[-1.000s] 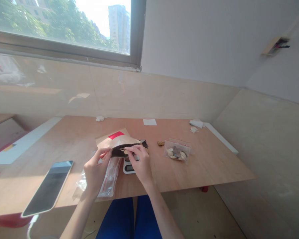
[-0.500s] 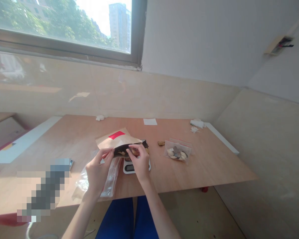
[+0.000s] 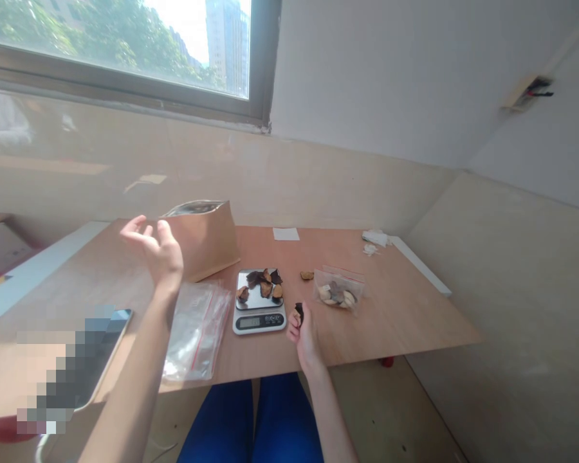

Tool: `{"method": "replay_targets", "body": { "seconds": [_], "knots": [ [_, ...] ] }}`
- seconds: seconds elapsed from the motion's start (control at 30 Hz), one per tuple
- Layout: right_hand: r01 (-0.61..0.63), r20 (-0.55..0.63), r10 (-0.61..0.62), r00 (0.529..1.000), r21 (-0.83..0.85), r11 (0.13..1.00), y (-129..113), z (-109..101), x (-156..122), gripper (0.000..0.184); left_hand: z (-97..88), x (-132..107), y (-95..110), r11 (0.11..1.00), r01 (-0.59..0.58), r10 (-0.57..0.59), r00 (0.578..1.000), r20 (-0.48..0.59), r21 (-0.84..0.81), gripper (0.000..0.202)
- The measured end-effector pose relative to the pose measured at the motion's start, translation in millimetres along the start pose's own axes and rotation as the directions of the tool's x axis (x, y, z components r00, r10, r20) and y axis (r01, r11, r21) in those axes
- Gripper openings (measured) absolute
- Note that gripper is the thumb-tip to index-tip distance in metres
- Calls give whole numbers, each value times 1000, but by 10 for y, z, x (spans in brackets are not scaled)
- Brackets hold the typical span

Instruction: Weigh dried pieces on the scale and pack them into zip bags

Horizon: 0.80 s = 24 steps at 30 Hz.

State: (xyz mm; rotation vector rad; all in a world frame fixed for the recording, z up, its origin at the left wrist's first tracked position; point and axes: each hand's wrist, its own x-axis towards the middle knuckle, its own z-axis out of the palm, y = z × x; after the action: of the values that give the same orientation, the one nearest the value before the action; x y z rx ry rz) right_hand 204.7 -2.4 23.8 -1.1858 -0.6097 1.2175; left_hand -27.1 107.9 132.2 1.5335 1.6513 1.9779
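My left hand (image 3: pixel 153 247) is raised above the table, palm up, fingers spread, holding nothing. Just behind it a brown paper pouch (image 3: pixel 206 238) stands upright with its top open. My right hand (image 3: pixel 303 328) rests near the table's front edge, fingers pinched on a small dark dried piece (image 3: pixel 299 310). To its left a small digital scale (image 3: pixel 259 302) carries several dark dried pieces on its shiny platform. A stack of clear zip bags (image 3: pixel 195 328) lies left of the scale.
A filled clear zip bag (image 3: pixel 338 292) lies right of the scale, with a loose brown piece (image 3: pixel 307 275) beside it. A phone (image 3: pixel 107 334) lies at the front left. A white paper slip (image 3: pixel 285 233) and crumpled tissue (image 3: pixel 377 238) sit along the wooden table's (image 3: pixel 405 308) back edge.
Both hands left the pouch mouth. The pouch now stands upright farther back, the left hand rose open, and the right hand drew back to the front edge with a dark piece.
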Motion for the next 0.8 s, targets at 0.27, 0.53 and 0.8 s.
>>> {"method": "replay_targets", "body": {
  "seconds": [0.27,0.53,0.8],
  "knots": [
    [461,208,-438,875,-637,618,-45,464,286,13,62,-1016,-133,995,67,-80,972,223,69,18],
    [517,248,-606,756,-793,321,134,225,121,18,100,-1430,-625,998,-22,-14,843,538,61,30],
    [442,211,-492,844,-794,417,437,-550,-111,26,79,-1462,-638,998,-42,11,822,569,40,33]
  ]
}}
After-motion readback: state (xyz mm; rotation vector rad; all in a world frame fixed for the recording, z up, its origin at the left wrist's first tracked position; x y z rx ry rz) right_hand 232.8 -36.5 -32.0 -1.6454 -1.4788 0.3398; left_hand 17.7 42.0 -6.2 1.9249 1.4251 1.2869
